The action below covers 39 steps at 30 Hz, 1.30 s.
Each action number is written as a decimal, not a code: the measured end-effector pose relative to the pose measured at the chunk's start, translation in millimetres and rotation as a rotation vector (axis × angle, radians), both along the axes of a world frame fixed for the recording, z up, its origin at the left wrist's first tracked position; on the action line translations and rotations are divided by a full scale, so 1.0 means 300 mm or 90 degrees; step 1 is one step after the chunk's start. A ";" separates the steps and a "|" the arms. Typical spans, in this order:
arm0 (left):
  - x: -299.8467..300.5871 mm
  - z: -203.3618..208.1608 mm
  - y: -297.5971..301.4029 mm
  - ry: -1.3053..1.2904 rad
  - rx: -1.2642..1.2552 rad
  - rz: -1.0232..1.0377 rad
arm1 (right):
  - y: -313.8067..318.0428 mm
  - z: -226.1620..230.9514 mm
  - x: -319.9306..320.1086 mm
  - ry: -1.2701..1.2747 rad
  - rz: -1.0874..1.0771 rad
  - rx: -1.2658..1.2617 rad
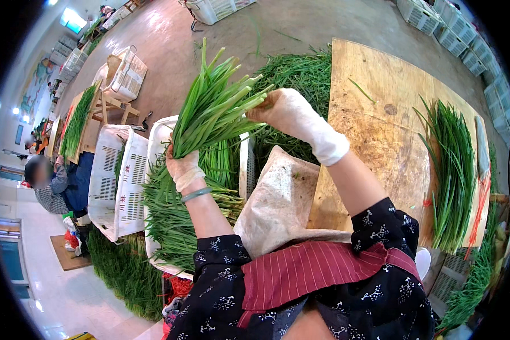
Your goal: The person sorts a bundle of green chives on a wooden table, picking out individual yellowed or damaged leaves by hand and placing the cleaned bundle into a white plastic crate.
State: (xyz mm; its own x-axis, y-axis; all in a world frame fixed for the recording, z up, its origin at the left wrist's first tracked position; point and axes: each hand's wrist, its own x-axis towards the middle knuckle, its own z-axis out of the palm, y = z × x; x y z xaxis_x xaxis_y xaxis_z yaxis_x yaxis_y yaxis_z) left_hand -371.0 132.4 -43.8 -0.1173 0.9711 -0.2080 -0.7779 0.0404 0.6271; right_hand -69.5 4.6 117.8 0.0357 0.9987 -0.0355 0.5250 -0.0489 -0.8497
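A loose bunch of garlic chives (pixel 215 107) is raised in front of me, pale stem ends pointing up and to the right. My left hand (pixel 181 167), in a thin glove with a bangle at the wrist, is wrapped round its lower part. At the upper right of the bunch, my right hand (pixel 283 110), in a white glove, has its fingers pinched at the stem ends; the fingertips are partly hidden. Below the left hand, more garlic chives (pixel 170 215) fill a white plastic crate (pixel 157 127).
On the right stands a wooden board (pixel 374 136) bearing a chive bundle (pixel 450 175) and red ties (pixel 480 209). A pale cloth (pixel 277 198) hangs before me. Loose greens (pixel 300 73) lie beyond. Another crate (pixel 116 181) and a seated person (pixel 56 184) are at left.
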 end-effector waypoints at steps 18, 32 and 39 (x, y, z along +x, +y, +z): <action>-0.063 -0.086 0.018 0.147 -0.083 0.019 | -0.016 -0.333 0.029 0.548 0.068 -0.163; 0.070 0.108 -0.086 -0.314 -0.149 0.016 | -0.056 -0.209 0.063 0.385 0.042 -0.131; 0.061 0.100 -0.089 -0.365 -0.087 -0.044 | -0.108 -0.046 0.328 0.269 -0.164 0.059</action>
